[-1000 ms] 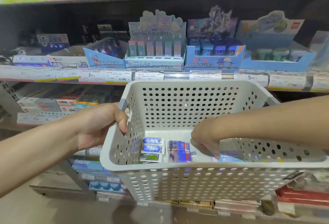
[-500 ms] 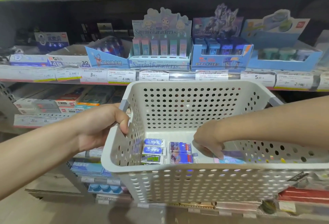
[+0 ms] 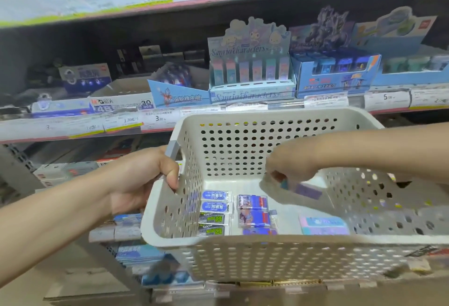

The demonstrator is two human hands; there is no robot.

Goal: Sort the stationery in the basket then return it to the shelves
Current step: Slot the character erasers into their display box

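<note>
The right hand [image 3: 289, 167] has lifted off the basket [image 3: 267, 252] floor since half a second ago, fingers pinching a blurred pastel eraser [image 3: 307, 190] at about 2 o'clock from the sorted packs [image 3: 215, 213]. The left hand [image 3: 143, 179] grips the basket's 9 o'clock rim. Shelving it likely comes next.

right hand [image 3: 289, 162]: motion-blurred, its grip unclear
purple item [image 3: 307, 191]: smeared, unreadable
basket [image 3: 267, 257]: right side cut off
price tags [image 3: 160, 118]: mostly too blurred to read
</note>
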